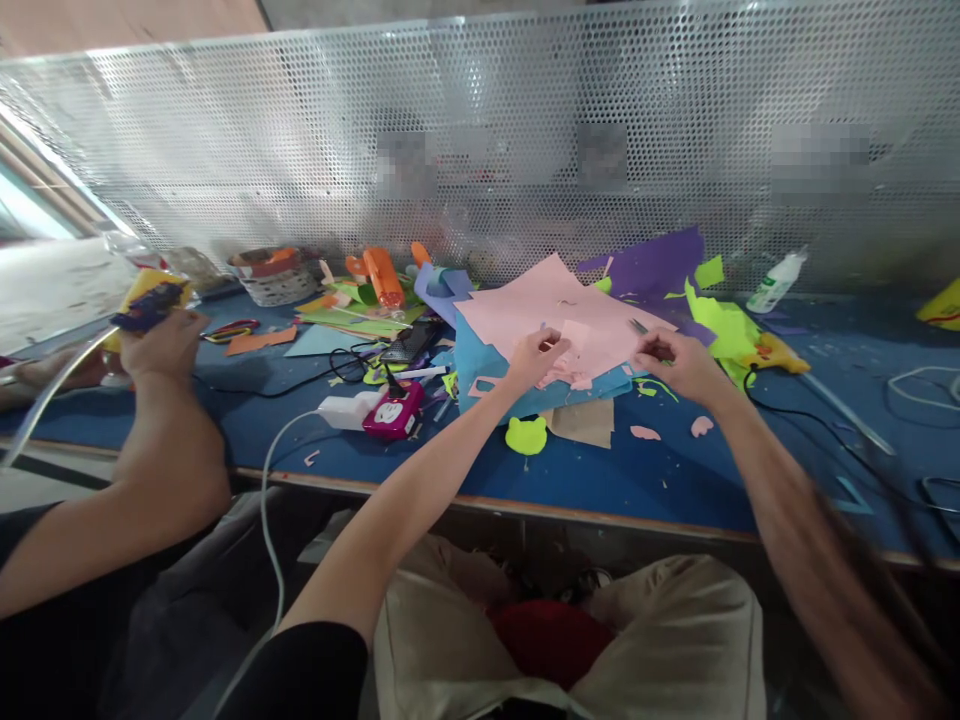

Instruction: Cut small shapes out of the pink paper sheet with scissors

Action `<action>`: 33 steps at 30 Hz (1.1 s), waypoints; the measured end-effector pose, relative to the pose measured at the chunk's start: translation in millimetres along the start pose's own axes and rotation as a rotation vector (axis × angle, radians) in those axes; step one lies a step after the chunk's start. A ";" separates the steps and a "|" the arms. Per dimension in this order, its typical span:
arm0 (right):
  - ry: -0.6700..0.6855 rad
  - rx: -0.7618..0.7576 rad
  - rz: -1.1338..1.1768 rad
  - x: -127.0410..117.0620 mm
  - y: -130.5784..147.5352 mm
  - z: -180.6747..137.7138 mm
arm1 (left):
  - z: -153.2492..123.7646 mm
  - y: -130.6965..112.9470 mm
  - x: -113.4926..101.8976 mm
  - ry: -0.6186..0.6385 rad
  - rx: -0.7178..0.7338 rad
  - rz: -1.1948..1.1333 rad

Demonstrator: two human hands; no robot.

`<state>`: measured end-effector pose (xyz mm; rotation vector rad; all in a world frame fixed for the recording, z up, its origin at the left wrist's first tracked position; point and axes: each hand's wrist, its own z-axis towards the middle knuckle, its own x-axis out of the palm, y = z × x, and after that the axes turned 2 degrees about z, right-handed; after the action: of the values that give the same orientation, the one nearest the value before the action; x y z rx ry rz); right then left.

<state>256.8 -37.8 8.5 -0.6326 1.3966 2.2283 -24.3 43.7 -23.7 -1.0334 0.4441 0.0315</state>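
My left hand is closed, pinching a small pale pink piece of paper above a large pink sheet. My right hand is closed around a small pair of scissors; the dark tips point up and left toward the piece, a short gap away, and the handles are mostly hidden by my fingers. Beneath my left hand lie curled pink scraps. Blue sheets lie under the pink one. Nearer me is a lime-green animal-head cutout, beside brown paper.
A magenta plug adapter with a white cord stands left. At far left a person's hand holds a yellow-and-blue glue gun. A yellow glue gun and a white glue bottle lie right. A perforated metal panel borders the back.
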 end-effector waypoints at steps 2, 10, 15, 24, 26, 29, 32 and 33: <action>-0.100 -0.033 0.054 11.8 1.5 1.7 | -2.0 -2.9 2.3 0.045 0.012 0.007; -0.183 -0.089 0.168 47.4 11.5 6.6 | -10.6 -18.3 12.2 0.088 0.027 0.007; -0.248 -0.007 0.250 57.5 16.7 8.0 | -15.0 -24.5 15.1 0.077 0.007 -0.001; -0.309 0.038 0.179 60.4 15.2 7.9 | -16.3 -29.9 14.5 0.142 0.102 -0.004; -0.299 0.061 0.165 59.8 15.2 7.9 | -16.2 -30.4 14.0 0.146 0.125 -0.016; -0.275 0.083 0.160 59.2 16.7 8.2 | -16.2 -31.4 13.5 0.158 0.132 -0.024; -0.260 0.068 0.163 59.2 18.7 8.3 | -17.0 -33.0 13.5 0.185 0.128 -0.048; -0.257 0.058 0.161 59.3 19.2 8.1 | -17.4 -33.6 13.6 0.192 0.128 -0.057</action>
<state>196.9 -31.0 -9.4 -0.2103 1.4155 2.2856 -10.1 9.2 -8.6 -0.9257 0.5838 -0.1463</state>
